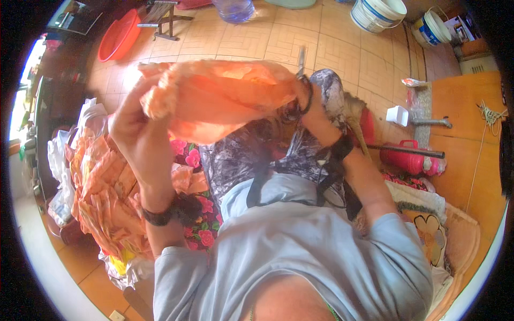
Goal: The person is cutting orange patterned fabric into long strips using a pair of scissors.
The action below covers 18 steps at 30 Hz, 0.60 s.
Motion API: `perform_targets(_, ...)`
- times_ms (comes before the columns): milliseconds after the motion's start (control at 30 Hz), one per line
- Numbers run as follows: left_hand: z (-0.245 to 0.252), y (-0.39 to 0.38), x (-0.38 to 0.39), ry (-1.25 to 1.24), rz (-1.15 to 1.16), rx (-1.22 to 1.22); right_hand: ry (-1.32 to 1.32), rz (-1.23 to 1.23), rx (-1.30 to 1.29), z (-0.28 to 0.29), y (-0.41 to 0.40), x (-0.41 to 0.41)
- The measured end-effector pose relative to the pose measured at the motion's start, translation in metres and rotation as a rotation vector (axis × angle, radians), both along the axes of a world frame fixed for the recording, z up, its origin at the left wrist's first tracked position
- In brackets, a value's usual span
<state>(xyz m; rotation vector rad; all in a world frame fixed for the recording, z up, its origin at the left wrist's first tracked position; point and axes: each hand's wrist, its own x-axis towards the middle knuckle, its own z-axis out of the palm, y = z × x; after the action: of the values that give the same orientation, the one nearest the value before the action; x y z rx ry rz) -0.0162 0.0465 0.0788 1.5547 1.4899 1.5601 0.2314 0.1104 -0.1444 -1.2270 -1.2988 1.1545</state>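
Note:
A sheet of thin orange material, cloth-like and slightly blurred, is stretched in the air above my lap. My left hand grips its bunched, crumpled edge. At the other end, my right hand has scissors with dark handles in it, the blade pointing away from me. The sheet's far end meets the right fingers; whether they pinch it too is hard to tell. Beneath lie my dark patterned trousers. Beside my left forearm rises a heap of crumpled orange pieces.
White plastic bags flank the heap. A red basin, a wooden stool and white buckets stand on the tiled floor. To the right are a dark rod, a pink container and a wooden panel.

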Motion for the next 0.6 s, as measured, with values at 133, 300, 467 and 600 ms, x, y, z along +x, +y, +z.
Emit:
perform_targets(133, -0.01, 0.03, -0.042, 0.013, 0.03, -0.034, 0.15, -0.018, -0.051, 0.067, 0.029, 0.031)
perform_targets(300, -0.028, 0.104, -0.071, 0.385, -0.016, 0.122, 0.061, -0.122, 0.033, 0.11, 0.116, 0.062)
perform_targets(467, -0.021, 0.193, -0.083, 0.585, -0.053, -0.163, 0.158, -0.146, 0.151, 0.154, 0.185, 0.075)
perform_targets(600, -0.025, 0.253, -0.097, 0.493, -0.081, -0.275, 0.19, -0.135, 0.089, 0.177, 0.229, 0.062)
